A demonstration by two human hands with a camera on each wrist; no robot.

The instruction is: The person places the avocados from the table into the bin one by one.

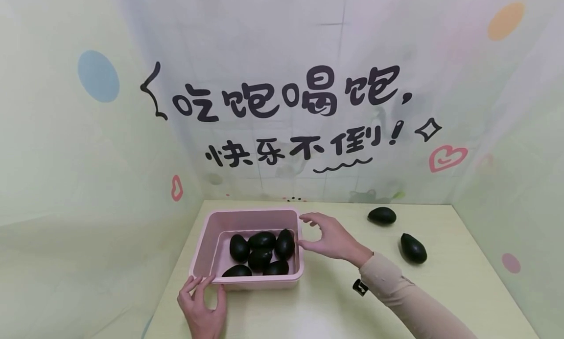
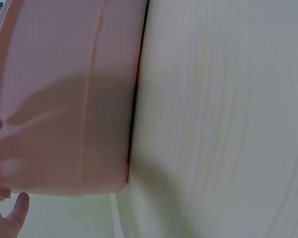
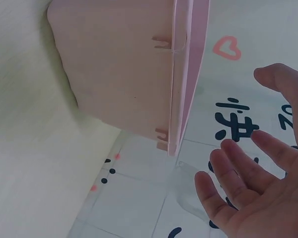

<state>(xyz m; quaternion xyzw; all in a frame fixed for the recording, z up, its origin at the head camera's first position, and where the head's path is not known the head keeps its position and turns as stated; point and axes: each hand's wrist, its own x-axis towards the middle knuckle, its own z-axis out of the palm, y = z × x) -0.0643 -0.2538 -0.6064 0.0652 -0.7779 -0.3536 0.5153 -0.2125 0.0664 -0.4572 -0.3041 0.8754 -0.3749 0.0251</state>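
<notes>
A pink plastic bin [image 1: 252,282] stands on the table with several dark, near-black avocados [image 1: 262,240] lying inside. My left hand [image 1: 203,309] holds the bin's near left corner, fingers at the rim and thumb against the front wall. In the left wrist view, only the thumb and a fingertip show beside the bin wall [image 2: 64,99]. At the right rim is my right hand [image 1: 330,237], fingers and thumb spread in a loose curve with nothing between them. The right wrist view shows that hand [image 3: 260,188] apart from the bin's side [image 3: 119,64].
Two more avocados lie on the table to the right: one avocado [image 1: 382,216] near the back edge, another avocado [image 1: 413,248] closer to me. Printed cloth walls [image 1: 282,45] enclose the pale table [image 1: 335,305] at the back and on both sides.
</notes>
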